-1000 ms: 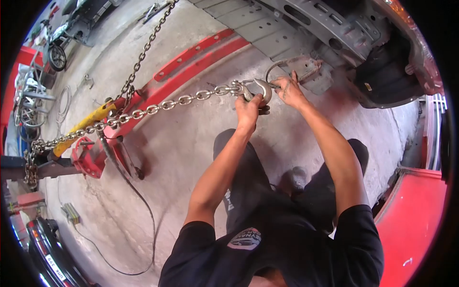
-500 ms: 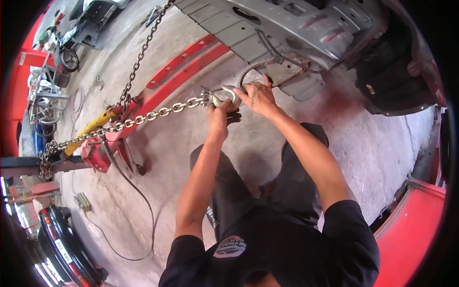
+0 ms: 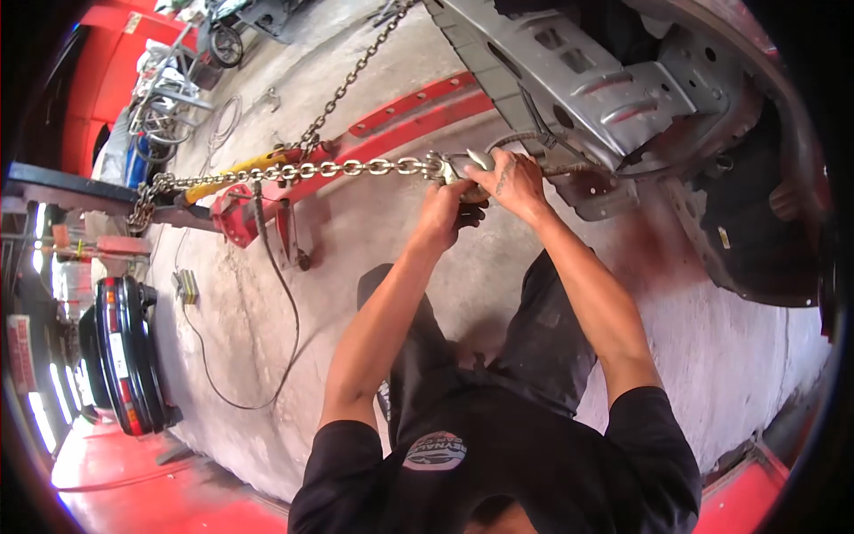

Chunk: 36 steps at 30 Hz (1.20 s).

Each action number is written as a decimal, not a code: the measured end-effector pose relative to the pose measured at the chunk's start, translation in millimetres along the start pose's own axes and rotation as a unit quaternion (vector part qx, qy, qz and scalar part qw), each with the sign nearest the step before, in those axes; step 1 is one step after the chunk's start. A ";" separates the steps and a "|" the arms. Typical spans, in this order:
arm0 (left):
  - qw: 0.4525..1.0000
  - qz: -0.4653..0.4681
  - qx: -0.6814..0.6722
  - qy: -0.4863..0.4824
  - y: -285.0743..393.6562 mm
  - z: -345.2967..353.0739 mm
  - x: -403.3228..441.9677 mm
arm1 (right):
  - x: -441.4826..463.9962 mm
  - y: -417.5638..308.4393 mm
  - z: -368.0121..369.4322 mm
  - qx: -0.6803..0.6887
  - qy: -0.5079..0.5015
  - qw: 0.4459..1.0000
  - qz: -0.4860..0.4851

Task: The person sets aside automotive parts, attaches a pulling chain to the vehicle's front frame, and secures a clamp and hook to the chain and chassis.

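Note:
A large metal chain hook (image 3: 481, 160) is at the end of a taut steel chain (image 3: 356, 167), its pointed tip showing above my fingers. My left hand (image 3: 445, 212) is closed around the hook's lower side, close to the last links. From the right, my right hand (image 3: 518, 184) closes over the hook's other side, thumb against the metal. A cable loop (image 3: 514, 139) runs from behind my right hand toward the grey car body (image 3: 614, 102). My fingers hide where cable and hook meet.
A red steel beam (image 3: 409, 111) and a yellow cylinder (image 3: 233, 174) lie beyond the chain. A second chain (image 3: 351, 80) rises toward the top. A dark hose (image 3: 283, 289) crosses the concrete floor at left, near a black bumper (image 3: 129, 356). A dark fender liner (image 3: 747, 214) hangs at right.
The view has turned, shifting the surroundings. My right hand's fingers, stretched toward the cable before, are now curled in at the hook. My left hand keeps its hold on the hook.

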<state>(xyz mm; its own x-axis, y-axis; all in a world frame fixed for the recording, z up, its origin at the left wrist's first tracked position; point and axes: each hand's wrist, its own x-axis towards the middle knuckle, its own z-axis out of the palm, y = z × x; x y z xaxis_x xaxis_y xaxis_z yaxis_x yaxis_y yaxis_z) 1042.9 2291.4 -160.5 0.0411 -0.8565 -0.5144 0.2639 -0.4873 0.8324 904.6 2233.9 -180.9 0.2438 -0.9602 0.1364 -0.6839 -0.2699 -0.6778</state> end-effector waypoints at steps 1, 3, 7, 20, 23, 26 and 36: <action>1.000 -0.002 -0.005 0.008 0.0 3.0 -1.9 | 1.7 4.2 4.3 -0.017 0.015 0.999 -0.027; 0.999 -0.004 -0.036 -0.011 -4.5 2.6 -1.2 | 2.6 -3.8 -7.1 -0.020 -0.032 0.999 -0.001; 1.000 -0.001 -0.017 -0.008 -0.8 1.4 -1.7 | 3.9 -6.4 -8.1 -0.051 -0.021 0.998 0.002; 0.523 0.449 0.720 0.078 51.4 -54.4 13.5 | 9.6 -23.5 -17.1 -0.048 0.025 0.998 -0.009; 0.607 0.402 0.686 0.000 43.2 -59.1 28.9 | 10.5 -24.1 -15.8 -0.057 0.019 0.998 0.007; 0.600 0.397 0.694 -0.042 54.0 -61.3 27.5 | 11.2 -20.8 -15.0 -0.052 0.023 0.998 0.001; 0.853 0.276 0.440 -0.043 70.1 -71.5 46.7 | 0.7 -10.5 -32.2 0.067 0.006 0.998 -0.007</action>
<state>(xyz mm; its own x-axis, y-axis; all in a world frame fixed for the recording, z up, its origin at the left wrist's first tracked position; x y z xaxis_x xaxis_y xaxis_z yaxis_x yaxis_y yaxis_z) 1132.2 2229.4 -140.9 -0.1553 -0.9878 -0.0084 -0.6005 0.0876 0.7948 889.8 2233.7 -150.4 0.2437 -0.9573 0.1555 -0.5827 -0.2727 -0.7656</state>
